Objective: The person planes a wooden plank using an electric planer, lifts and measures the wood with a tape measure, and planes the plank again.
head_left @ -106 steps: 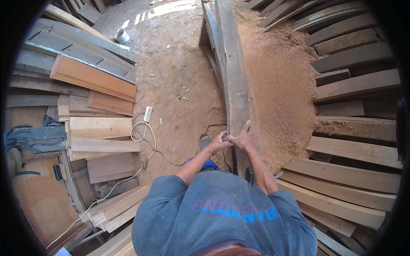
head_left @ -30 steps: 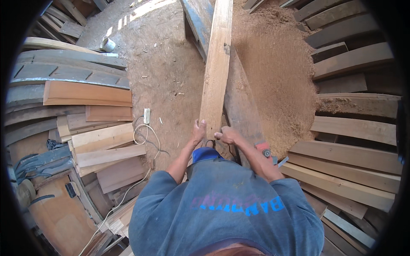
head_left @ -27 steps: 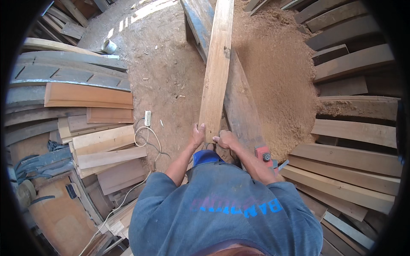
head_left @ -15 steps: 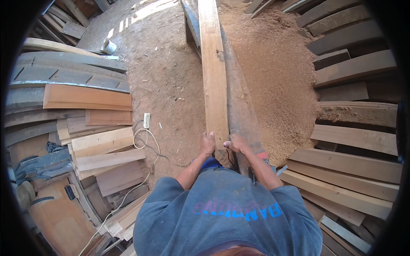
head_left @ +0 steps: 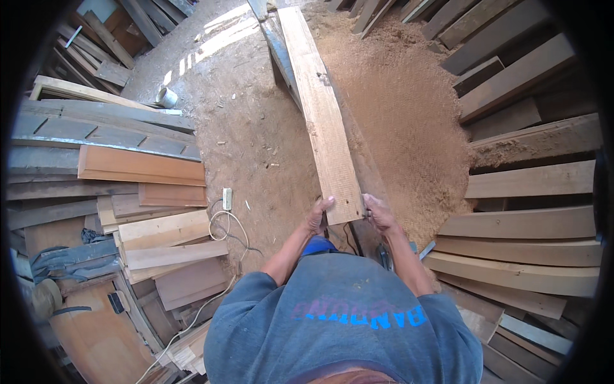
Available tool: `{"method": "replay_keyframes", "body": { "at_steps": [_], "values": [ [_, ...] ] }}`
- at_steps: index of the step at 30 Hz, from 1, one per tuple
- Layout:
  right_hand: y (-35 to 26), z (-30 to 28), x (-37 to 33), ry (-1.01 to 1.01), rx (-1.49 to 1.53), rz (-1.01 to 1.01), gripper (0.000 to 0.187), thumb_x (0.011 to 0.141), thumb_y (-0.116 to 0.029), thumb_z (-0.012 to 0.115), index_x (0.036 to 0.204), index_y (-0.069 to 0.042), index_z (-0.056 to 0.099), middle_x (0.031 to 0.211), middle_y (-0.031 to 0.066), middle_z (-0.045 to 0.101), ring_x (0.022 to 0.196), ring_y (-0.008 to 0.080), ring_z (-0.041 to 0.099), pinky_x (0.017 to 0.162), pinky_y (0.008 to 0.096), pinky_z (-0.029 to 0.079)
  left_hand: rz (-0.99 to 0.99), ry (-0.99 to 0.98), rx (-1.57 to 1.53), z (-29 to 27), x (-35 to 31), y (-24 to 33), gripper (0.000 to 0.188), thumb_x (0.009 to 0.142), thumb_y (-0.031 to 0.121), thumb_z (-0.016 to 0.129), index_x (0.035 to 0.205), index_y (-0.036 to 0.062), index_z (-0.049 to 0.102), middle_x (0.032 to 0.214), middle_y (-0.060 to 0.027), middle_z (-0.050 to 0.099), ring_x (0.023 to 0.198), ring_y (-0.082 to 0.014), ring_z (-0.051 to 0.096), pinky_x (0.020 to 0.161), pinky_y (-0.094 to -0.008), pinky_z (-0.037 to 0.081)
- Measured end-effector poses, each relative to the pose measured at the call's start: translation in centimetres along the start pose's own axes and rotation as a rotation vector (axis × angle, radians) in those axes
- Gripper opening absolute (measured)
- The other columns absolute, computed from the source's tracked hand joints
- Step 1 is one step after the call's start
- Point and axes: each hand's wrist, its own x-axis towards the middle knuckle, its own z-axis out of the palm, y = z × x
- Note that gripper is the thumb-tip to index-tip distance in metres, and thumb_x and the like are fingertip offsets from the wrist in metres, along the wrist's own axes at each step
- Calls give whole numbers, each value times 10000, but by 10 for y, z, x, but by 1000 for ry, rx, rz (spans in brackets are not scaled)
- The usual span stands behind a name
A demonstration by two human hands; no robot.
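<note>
A long, light wooden plank (head_left: 329, 137) stretches away from me along a narrow bench (head_left: 277, 48), its far end slanting to the left. My left hand (head_left: 318, 215) grips the left edge at the plank's near end, thumb on the top face. At the opposite edge of that end, my right hand (head_left: 380, 214) is closed against the side; its fingertips are partly hidden. Both forearms reach forward from my body. Beneath the near end a dark cable (head_left: 348, 237) hangs down.
Stacked boards (head_left: 173, 233) and a pale cord (head_left: 243, 230) with a white socket block (head_left: 227, 198) lie to the left. Sawdust (head_left: 406, 141) covers the floor right of the bench. More boards (head_left: 518, 224) line the right side. A white bucket (head_left: 167, 97) stands far left.
The plank has turned, its near end shifting right and its far end left. My hands are farther apart, the right one having moved outward to the plank's side. The view has turned slightly.
</note>
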Motion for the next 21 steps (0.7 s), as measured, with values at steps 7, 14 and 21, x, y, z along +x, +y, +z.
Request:
{"method": "replay_keyframes", "body": {
  "at_steps": [7,14,21],
  "values": [
    [-59,73,-10,24,-488,-271,558,1029,-373,584,1381,54,518,1153,168,693,1036,252,667,927,393,517,29,32,-113,12,-2,-7,800,791,351,746,1449,6,449,1327,-163,603,1245,-311,588,1093,-471,474],
    [-22,102,-60,101,-721,-325,632,935,-314,673,1408,62,490,1241,271,673,1192,337,646,1010,406,490,163,22,-190,-6,-70,-40,786,808,296,693,1478,0,408,1370,-174,573,1251,-322,582,1084,-491,484],
    [-98,93,-55,89,-870,-237,543,999,-323,596,1440,-13,527,1261,189,677,1128,260,648,1011,392,496,207,33,-214,64,-61,8,846,846,390,747,1497,-5,377,1406,-201,551,1276,-333,575,1091,-511,489]
  ]
}}
